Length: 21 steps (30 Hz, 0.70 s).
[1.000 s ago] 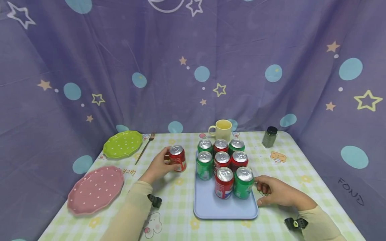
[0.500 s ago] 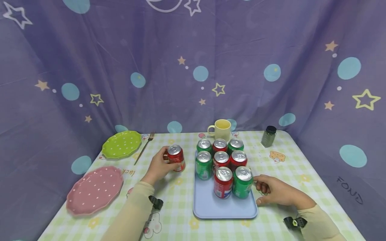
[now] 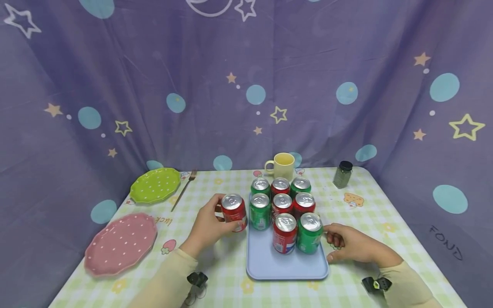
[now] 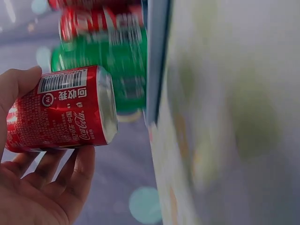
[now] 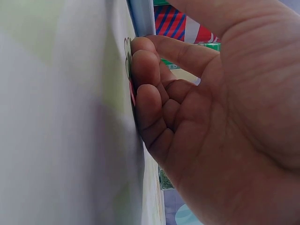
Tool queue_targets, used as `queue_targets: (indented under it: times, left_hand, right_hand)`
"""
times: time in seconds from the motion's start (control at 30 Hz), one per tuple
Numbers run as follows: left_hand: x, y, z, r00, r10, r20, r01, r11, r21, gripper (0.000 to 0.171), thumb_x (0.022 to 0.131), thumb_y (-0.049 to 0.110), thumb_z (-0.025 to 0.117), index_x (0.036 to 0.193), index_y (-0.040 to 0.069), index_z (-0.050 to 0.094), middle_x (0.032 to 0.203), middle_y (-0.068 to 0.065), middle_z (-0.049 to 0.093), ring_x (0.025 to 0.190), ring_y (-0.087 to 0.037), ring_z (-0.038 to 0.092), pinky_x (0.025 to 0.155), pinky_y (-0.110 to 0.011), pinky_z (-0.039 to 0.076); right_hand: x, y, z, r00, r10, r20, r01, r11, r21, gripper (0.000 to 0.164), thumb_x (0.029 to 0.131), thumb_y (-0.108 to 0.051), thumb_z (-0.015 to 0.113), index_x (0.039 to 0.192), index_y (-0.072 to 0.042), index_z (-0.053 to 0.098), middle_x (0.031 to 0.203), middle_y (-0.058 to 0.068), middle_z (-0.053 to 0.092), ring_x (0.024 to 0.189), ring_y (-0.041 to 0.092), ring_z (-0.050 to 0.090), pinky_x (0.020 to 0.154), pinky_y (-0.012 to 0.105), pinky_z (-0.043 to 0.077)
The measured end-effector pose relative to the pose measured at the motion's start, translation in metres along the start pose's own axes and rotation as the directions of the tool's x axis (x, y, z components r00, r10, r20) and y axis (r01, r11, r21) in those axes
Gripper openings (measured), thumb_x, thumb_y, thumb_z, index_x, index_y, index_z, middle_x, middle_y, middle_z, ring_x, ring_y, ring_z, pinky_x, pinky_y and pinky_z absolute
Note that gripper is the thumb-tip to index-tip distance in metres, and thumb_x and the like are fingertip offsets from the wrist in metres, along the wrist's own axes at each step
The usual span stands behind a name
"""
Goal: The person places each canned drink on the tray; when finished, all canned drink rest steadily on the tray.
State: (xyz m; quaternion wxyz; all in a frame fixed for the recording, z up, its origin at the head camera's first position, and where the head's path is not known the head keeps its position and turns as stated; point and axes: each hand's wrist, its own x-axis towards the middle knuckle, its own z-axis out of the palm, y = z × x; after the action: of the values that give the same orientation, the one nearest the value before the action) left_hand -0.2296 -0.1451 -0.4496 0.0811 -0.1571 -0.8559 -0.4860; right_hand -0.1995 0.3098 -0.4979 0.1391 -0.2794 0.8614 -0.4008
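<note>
My left hand (image 3: 211,222) grips a red Coca-Cola can (image 3: 234,210) round its side, thumb on the near side. In the left wrist view, the can (image 4: 61,110) is held off the table, its base higher than the tray edge (image 4: 158,61). It is next to the left green can (image 3: 260,211). Several upright red and green cans stand on the blue tray (image 3: 277,269), the nearest being a red Pepsi-like can (image 3: 285,234) and a green can (image 3: 310,234). My right hand (image 3: 356,244) rests on the table at the tray's right edge, its fingers loosely curled around nothing.
A yellow mug (image 3: 284,166) stands behind the tray. At the back right is a black-capped jar (image 3: 343,175). On the left lie a green plate (image 3: 155,186), a pink plate (image 3: 121,244) and a fork (image 3: 184,190). A purple curtain (image 3: 246,55) encloses the table.
My left hand has carried the Coca-Cola can slightly right and nearer to me, towards the tray's left edge. My right hand and the cans on the tray have stayed put.
</note>
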Motion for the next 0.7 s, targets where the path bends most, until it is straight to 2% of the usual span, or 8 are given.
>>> queue_targets:
  times: [0.13,0.3,0.7]
  left_hand:
    - [-0.011,0.015,0.014,0.999,0.018,0.047,-0.018,1.0,-0.005,0.07,0.071,0.026,0.1,0.128,0.026,0.06,0.112,0.008,0.065,0.097,-0.015,0.066,0.08,-0.035,0.061]
    - [-0.019,0.024,0.03,0.993,0.022,0.112,-0.017,0.999,-0.05,0.069,0.071,0.027,0.099,0.128,0.027,0.06,0.113,0.009,0.066,0.098,-0.013,0.066,0.081,-0.032,0.061]
    - [-0.023,0.025,0.055,0.984,0.032,0.178,-0.028,0.999,-0.024,0.075,0.072,0.022,0.098,0.134,0.018,0.056,0.123,0.006,0.058,0.103,-0.018,0.065,0.083,-0.028,0.06]
  right_hand:
    - [0.0,-0.001,0.0,1.0,-0.01,-0.005,0.01,1.0,0.016,0.063,0.083,-0.029,0.09,0.132,-0.004,0.058,0.099,0.009,0.058,0.084,0.018,0.053,0.068,0.029,0.048]
    - [0.0,-0.001,0.0,1.0,-0.029,-0.008,0.029,0.999,0.018,0.062,0.084,-0.028,0.09,0.132,-0.003,0.058,0.098,0.009,0.058,0.083,0.018,0.053,0.067,0.029,0.048]
    - [0.0,0.004,0.0,1.0,-0.008,-0.005,0.008,1.0,-0.001,0.065,0.083,-0.031,0.09,0.133,-0.004,0.058,0.099,0.009,0.058,0.084,0.016,0.054,0.068,0.029,0.048]
